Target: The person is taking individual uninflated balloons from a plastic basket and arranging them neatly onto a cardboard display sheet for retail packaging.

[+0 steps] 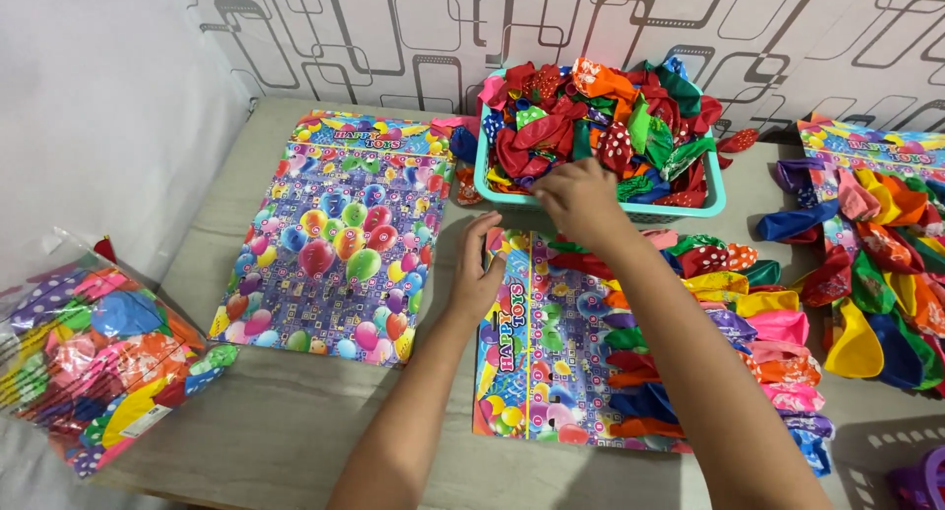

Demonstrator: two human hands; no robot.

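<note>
We see the right hand [581,201] reaching into the teal plastic basket [711,204], fingers curled among limp rubber balloons [591,116]; whether it grips one we cannot tell. The left hand [476,271] rests flat, fingers spread, on the glossy printed card [536,343] lined with balloons, beside a matching bare card [340,239].

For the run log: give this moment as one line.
left hand: flat on printed card | right hand: reaching into teal basket of balloons | grasp unclear
</note>
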